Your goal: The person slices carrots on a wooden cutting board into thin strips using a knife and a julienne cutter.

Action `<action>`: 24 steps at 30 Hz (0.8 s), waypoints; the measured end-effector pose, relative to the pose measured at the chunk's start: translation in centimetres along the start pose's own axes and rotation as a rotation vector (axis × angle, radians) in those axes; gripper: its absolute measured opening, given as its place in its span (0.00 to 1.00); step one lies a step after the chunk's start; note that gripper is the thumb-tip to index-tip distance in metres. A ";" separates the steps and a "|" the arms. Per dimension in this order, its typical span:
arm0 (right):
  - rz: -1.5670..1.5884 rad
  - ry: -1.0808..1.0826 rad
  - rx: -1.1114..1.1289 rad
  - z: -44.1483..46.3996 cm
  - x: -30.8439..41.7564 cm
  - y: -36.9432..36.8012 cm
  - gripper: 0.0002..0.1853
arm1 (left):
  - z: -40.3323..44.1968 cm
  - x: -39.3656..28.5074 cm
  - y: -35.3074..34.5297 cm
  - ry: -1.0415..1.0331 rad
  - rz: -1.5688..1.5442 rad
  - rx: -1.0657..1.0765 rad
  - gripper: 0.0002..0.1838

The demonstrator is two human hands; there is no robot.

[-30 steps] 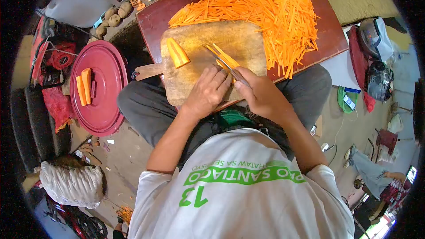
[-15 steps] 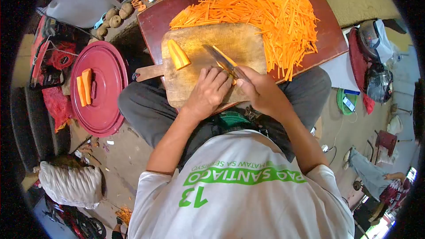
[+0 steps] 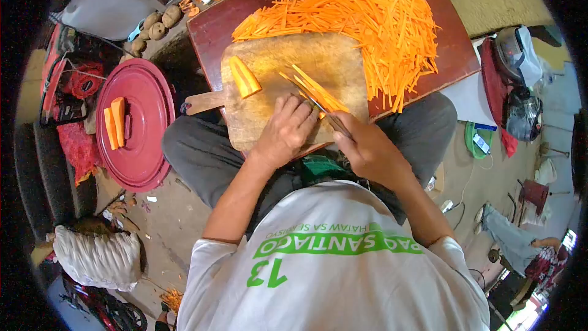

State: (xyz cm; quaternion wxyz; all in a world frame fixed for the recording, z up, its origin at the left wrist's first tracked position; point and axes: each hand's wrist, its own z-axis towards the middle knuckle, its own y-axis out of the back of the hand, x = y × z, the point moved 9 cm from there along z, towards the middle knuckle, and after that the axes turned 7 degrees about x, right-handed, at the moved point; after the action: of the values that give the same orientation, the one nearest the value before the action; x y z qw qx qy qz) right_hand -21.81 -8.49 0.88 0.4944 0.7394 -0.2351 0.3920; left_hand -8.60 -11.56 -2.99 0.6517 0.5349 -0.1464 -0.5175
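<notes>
A wooden cutting board (image 3: 257,122) lies at the near edge of a dark red table. My right hand (image 3: 366,148) grips a knife (image 3: 314,98), its blade slanting toward the upper left over the board. My left hand (image 3: 285,127) has its fingers curled together beside the blade, pressing on a carrot piece mostly hidden under them. Cut carrot sticks (image 3: 318,89) lie along the blade's right side. A larger carrot piece (image 3: 244,77) rests on the board's left part. Beyond the board, a big heap of carrot sticks (image 3: 380,18) covers much of the table (image 3: 456,43).
At the left, a round red lid (image 3: 138,159) holds carrot pieces (image 3: 114,124). Round brown objects (image 3: 157,30) sit behind it. A white sack (image 3: 98,257) stands at lower left. At the right are a green basket (image 3: 474,141), helmets (image 3: 520,110) and another person (image 3: 514,239).
The knife has shifted slightly, and more cut sticks now show to the right of its blade. My right hand has moved a little toward my body; my left hand stays nearly in place.
</notes>
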 end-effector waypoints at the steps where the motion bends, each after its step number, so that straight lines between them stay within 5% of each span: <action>1: -0.009 0.041 -0.030 1.0 0.1 -0.3 0.19 | 0.1 -0.1 0.1 -0.009 0.003 -0.012 0.15; 11: 0.163 0.008 0.004 0.5 -0.6 1.0 0.18 | -0.4 0.0 -0.3 0.038 0.021 0.021 0.20; 17: -0.032 0.140 -0.155 -0.2 -1.0 -0.1 0.19 | -0.3 0.1 -0.2 0.005 0.037 0.008 0.17; 20: 0.046 -0.144 0.077 1.8 -0.8 -0.9 0.19 | 0.1 0.0 0.5 0.000 0.042 -0.051 0.14; 24: -0.060 0.110 -0.094 3.3 -0.2 -0.8 0.18 | -0.2 -0.2 0.4 0.002 0.046 -0.043 0.13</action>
State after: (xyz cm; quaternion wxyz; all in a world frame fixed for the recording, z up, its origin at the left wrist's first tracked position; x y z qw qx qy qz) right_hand -20.18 -11.23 -0.38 0.5523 0.6994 -0.2036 0.4054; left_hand -8.33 -11.36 -2.72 0.6750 0.5176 -0.1468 -0.5049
